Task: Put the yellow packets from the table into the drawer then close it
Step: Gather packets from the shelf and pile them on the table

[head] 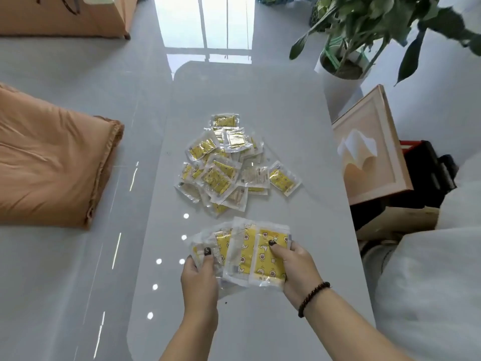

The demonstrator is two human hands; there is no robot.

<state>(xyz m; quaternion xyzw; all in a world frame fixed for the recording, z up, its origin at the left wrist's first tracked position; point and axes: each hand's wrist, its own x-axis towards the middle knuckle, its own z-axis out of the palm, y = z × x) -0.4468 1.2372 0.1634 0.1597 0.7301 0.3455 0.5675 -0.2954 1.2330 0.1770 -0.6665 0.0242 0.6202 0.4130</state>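
A loose pile of yellow packets (226, 162) in clear wrappers lies in the middle of the glossy white table (299, 121). Nearer to me, both hands hold a fanned bunch of yellow packets (247, 254) just above the table's near part. My left hand (200, 280) grips the bunch's left side with the thumb on top. My right hand (296, 267), with a dark bead bracelet on the wrist, pinches the right side. No drawer is in view.
An orange cushion (52, 173) lies on the floor to the left. At the right stand a potted plant (348, 48), a framed picture (374, 152) leaning on dark boxes (426, 173), and white fabric (437, 282).
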